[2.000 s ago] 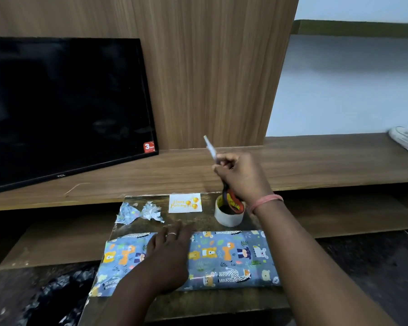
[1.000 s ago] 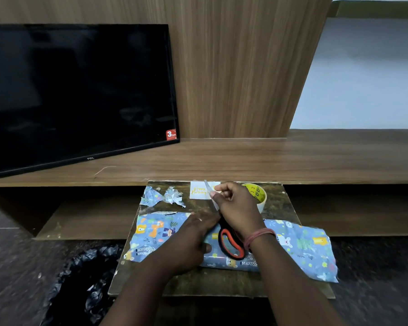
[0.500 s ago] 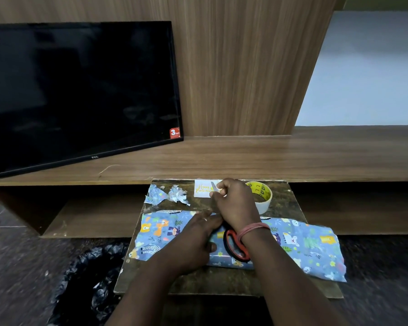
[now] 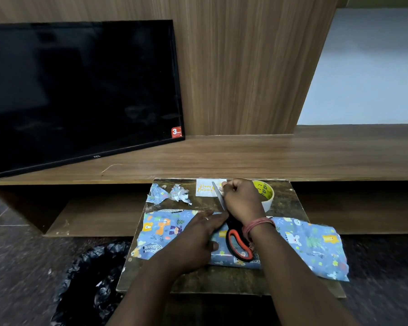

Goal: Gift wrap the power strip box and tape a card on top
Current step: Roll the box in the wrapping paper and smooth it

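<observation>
**Right hand coming down with the scissors**

The right hand [image 4: 242, 201] is lowering the scissors [image 4: 236, 236] from the air onto the wrapped box [image 4: 165, 231]. The left hand [image 4: 198, 238] is sliding right along the box, toward the scissors.

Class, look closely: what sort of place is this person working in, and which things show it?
Probably a home living room: a flat-screen television leans on a long wooden TV unit, and the gift wrapping is done on a small worn table in front of it.

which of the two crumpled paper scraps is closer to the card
The right-hand scrap, nearer the card; the other scrap lies further left, by the board's edge.
</observation>
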A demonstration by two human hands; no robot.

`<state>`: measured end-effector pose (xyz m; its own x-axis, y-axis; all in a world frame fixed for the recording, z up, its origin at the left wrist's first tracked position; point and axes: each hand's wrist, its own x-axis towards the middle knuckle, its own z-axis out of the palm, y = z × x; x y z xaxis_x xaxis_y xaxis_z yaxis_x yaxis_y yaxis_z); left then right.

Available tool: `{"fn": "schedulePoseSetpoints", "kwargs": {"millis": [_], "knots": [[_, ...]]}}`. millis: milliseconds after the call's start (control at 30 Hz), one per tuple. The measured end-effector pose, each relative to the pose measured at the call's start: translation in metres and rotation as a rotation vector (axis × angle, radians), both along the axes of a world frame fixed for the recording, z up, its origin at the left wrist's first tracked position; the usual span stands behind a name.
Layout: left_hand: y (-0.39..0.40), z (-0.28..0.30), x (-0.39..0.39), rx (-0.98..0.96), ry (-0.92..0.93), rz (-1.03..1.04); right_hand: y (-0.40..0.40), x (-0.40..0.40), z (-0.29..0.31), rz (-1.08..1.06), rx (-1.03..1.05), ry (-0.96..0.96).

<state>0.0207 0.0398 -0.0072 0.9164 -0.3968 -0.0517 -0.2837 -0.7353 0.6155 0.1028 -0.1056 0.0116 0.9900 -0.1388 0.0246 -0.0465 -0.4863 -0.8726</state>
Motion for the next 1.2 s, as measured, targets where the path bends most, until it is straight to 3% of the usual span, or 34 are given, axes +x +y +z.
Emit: {"fn": "schedulePoseSetpoints", "kwargs": {"millis": [167,467,667,867,967,1033,1133,1200], "knots": [[0.0,0.001,0.0,-0.019,0.009,0.001,0.002,0.0,0.0,0.028,-0.058,-0.025],[0.003,-0.002,0.003,-0.047,0.037,0.01,0.005,-0.006,-0.013,0.052,0.013,-0.268],[0.004,-0.002,0.003,-0.064,0.052,-0.003,0.0,-0.009,-0.011,0.082,0.108,-0.288],[0.004,-0.002,0.004,-0.041,0.049,-0.009,0.002,-0.006,-0.007,0.03,0.355,-0.211],[0.005,-0.002,0.003,-0.037,0.052,-0.008,0.001,-0.007,0.001,0.04,0.303,-0.149],[0.005,-0.003,0.003,-0.039,0.049,0.003,0.0,-0.007,0.003,0.038,0.293,-0.073],[0.003,-0.002,0.002,-0.042,0.056,0.002,-0.01,-0.005,0.015,0.044,0.501,0.145],[0.004,-0.001,0.001,-0.055,0.062,0.003,-0.023,-0.007,0.023,0.085,0.523,0.219]]}}
